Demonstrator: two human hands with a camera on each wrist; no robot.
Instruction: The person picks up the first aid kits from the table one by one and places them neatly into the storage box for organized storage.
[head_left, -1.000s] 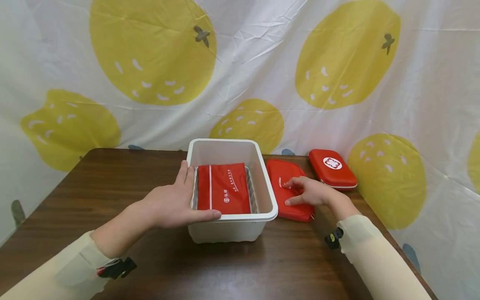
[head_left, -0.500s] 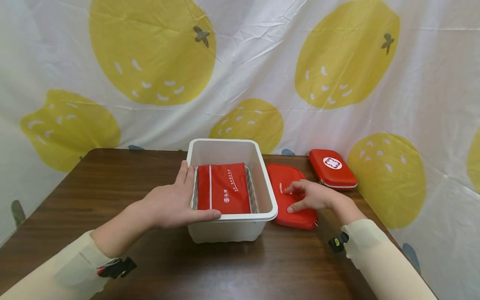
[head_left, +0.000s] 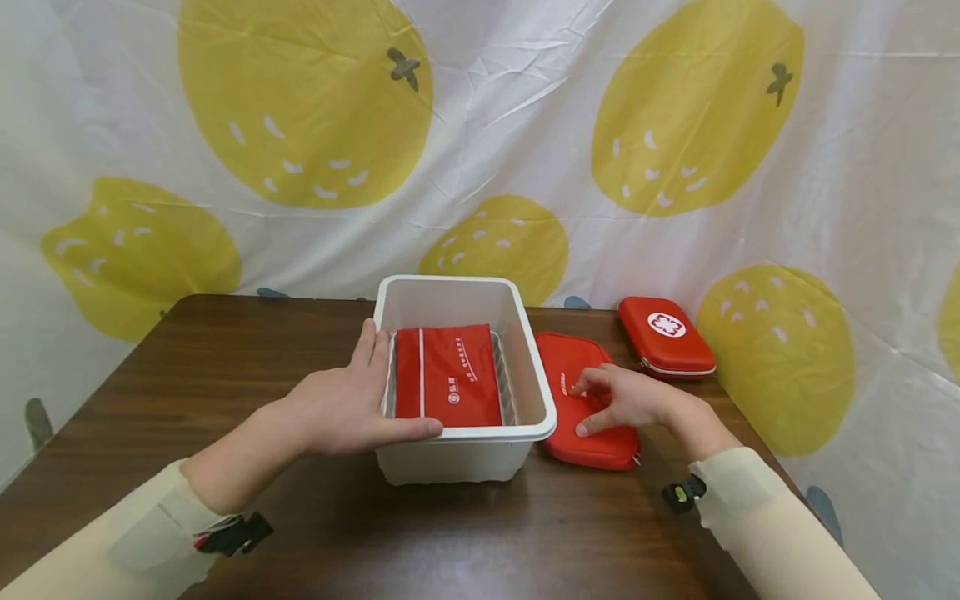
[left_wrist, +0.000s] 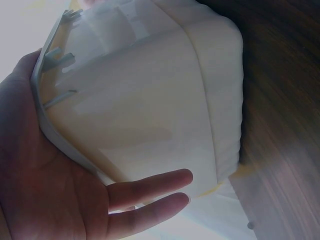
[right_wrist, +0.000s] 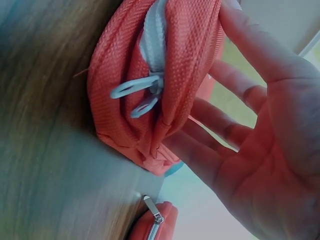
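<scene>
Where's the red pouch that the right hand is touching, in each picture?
Head: the red pouch lies just right of the white bin, under the right hand.
Left wrist: not in it; the white bin fills most of the picture.
Right wrist: the red pouch is at upper middle, zip showing, left of the right hand.
Shared landmark: the brown table shows in all three.

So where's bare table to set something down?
The wood-grain tabletop is bare left of the white plastic bin, past the left hand, and in front, between the cream sleeves. It's crowded right of the bin: the red first-aid pouch sits close, under the right hand, with the red zippered case beyond.
</scene>
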